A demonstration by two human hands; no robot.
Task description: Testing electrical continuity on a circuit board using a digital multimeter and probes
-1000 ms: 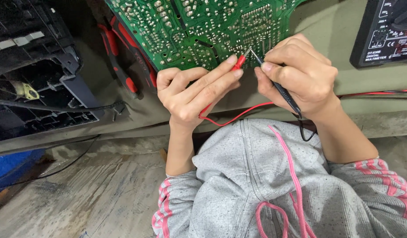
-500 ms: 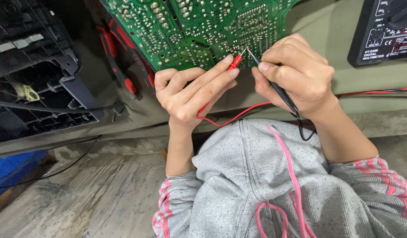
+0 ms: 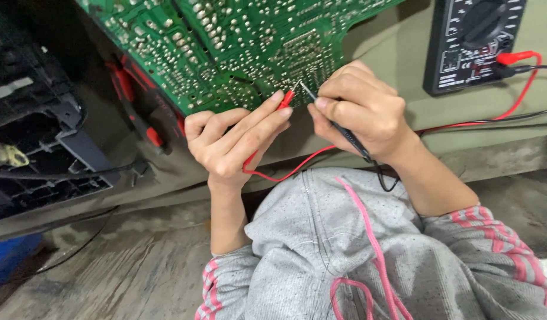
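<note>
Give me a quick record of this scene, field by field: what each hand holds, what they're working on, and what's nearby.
Left hand: holds red probe, tip at the board
Right hand: holds black probe, tip at the board
Work surface: green circuit board, solder side up
Meter: black multimeter at upper right, red lead plugged in
Left of board: black plastic casing

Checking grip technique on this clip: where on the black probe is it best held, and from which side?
Hold the black probe on its plastic shaft, behind the bare metal tip, pencil-style, as the right hand does. Come from the lead end, below the board: the shaft slants up-left to the solder side, so fingers there leave the tip in view.
</note>
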